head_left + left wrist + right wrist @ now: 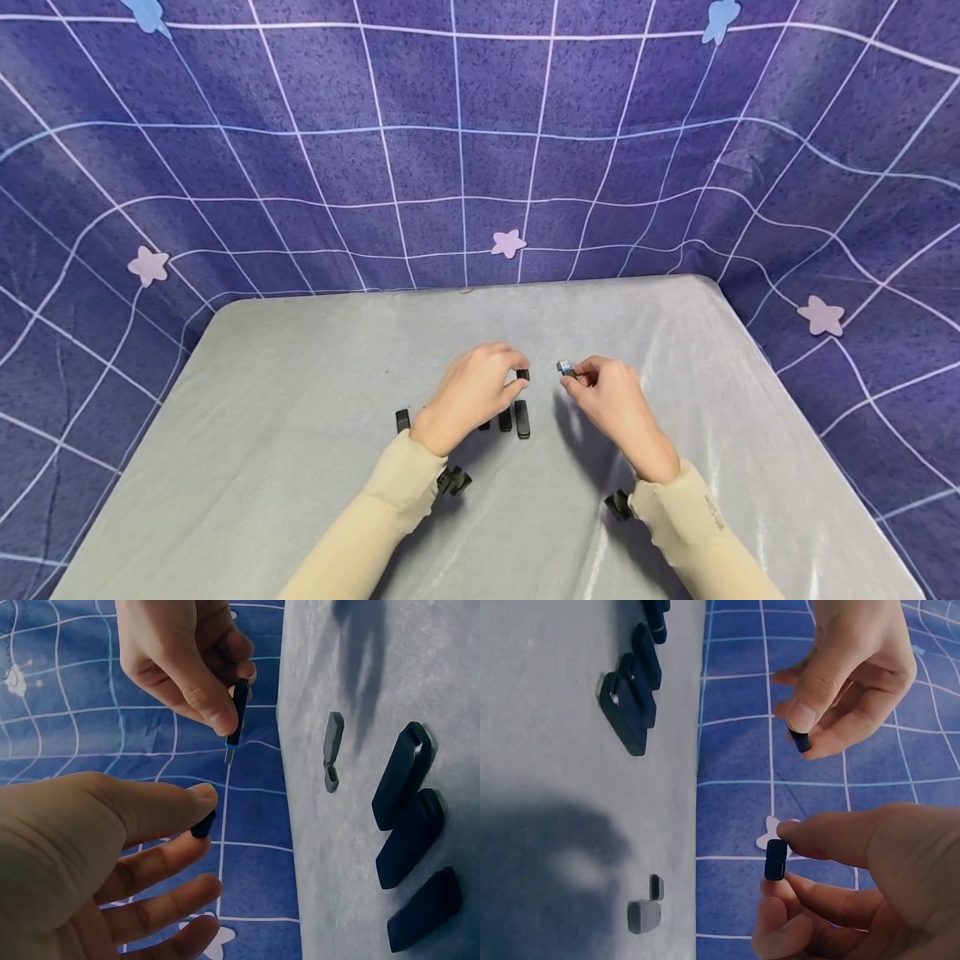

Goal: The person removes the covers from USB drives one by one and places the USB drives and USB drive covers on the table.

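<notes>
My left hand [472,383] pinches a small black cap [202,825] between thumb and index finger; its other fingers are spread apart. To its right, my right hand [618,404] pinches a black USB flash drive [238,712] with its metal plug and blue edge bare. The cap and the drive are held apart, above the table. Below the hands, several black USB flash drives [522,419] lie side by side, partly hidden by the left hand in the head view. Another black stick [402,420] shows left of the left wrist.
A grey cloth covers the table [300,375]. On it lies a small grey piece [334,746], its kind unclear. Purple gridded curtains [420,167] with stars surround the table's back and sides. A dark wrist camera [453,481] sits at the left cuff, another camera [618,505] at the right.
</notes>
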Tool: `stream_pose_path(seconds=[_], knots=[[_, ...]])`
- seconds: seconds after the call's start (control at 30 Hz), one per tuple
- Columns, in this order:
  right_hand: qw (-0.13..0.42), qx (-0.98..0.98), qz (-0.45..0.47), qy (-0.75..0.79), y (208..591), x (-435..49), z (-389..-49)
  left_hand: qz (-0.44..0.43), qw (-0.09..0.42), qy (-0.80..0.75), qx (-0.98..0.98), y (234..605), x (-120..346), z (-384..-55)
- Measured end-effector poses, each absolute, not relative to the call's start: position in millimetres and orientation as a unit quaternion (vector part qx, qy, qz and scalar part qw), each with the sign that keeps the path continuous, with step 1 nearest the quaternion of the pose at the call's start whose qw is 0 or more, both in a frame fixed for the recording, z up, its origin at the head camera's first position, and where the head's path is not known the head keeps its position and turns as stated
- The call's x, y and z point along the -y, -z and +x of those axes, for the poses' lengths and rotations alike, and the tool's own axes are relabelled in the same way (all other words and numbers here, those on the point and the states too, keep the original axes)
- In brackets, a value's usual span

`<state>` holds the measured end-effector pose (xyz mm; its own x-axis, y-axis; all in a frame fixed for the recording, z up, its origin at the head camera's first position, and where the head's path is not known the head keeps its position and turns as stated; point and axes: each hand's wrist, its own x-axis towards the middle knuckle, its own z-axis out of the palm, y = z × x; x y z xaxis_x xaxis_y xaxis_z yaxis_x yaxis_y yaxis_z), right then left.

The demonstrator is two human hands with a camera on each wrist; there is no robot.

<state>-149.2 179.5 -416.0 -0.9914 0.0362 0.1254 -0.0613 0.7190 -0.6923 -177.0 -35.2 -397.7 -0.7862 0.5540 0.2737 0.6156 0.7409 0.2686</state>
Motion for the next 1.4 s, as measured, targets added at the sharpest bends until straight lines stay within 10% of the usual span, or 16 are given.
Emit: stream_pose_path(seconds=[1.4], knots=[[0.069,0.936,-0.043,-0.342,449.8,-161.2,-187.8,-0.268,-0.012,0.124,0.955,428.2,-6.7,-232.1]])
